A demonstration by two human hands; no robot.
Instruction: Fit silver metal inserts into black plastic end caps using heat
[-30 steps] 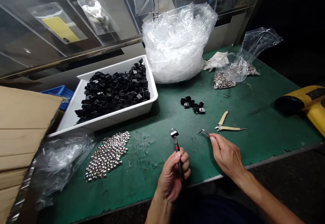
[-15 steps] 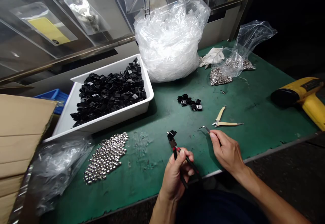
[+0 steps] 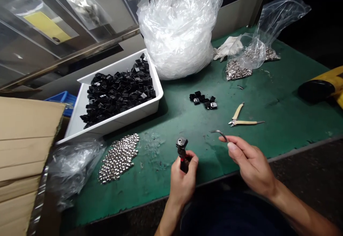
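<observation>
My left hand (image 3: pixel 183 179) is closed around the dark handles of pliers (image 3: pixel 182 154) with a bit of red on them. At the jaws sits a small black plastic part (image 3: pixel 183 142) with a round metal fitting facing up. My right hand (image 3: pixel 250 162) pinches a thin curved metal tool (image 3: pixel 219 132), its bent tip pointing left toward the pliers but apart from them. Beyond it, cream-handled cutters (image 3: pixel 242 122) lie spread on the green table (image 3: pixel 171 118). A little cluster of black parts (image 3: pixel 203 100), two showing metal faces, lies farther back.
A white tray (image 3: pixel 125 116) of black parts stands at left, with many metal fittings (image 3: pixel 119 159) laid in front. Behind are a big clear plastic bag (image 3: pixel 179 39), a white glove (image 3: pixel 229 48) and bags of metal pieces (image 3: pixel 238 70). A cardboard box (image 3: pixel 26 150) borders the left; a yellow tool (image 3: pixel 321 88) lies right.
My left hand has turned the pliers, so the fitting on the black part now faces up. My right hand has rotated its curved tool and shifted slightly right. The view has moved a little.
</observation>
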